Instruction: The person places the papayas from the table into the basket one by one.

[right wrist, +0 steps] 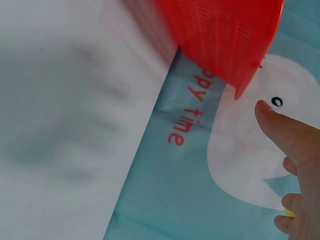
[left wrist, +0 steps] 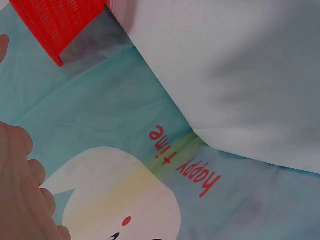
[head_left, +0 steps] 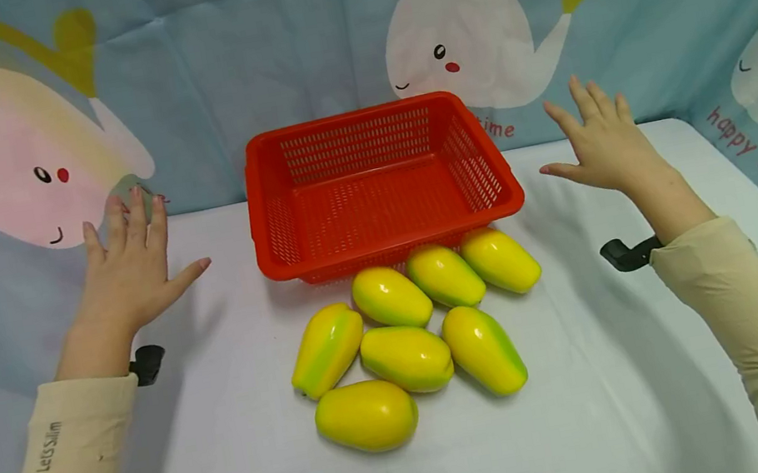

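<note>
Both hands hover over the table with fingers spread and hold nothing. The left hand is to the left of a red plastic basket, apart from it. On the basket's other side is the right hand, its thumb pointing towards the rim. Inside, the basket holds nothing. Several yellow mangoes or papayas with green streaks, glossy like models, lie in front of it; one is nearest the viewer, and another lies by the basket's front right corner. In the right wrist view the thumb shows below the basket's corner.
A white cloth covers the table. Behind it hangs a blue curtain printed with whales, which also runs along both sides. A black wrist strap mount sticks out from the right wrist, and a similar one from the left.
</note>
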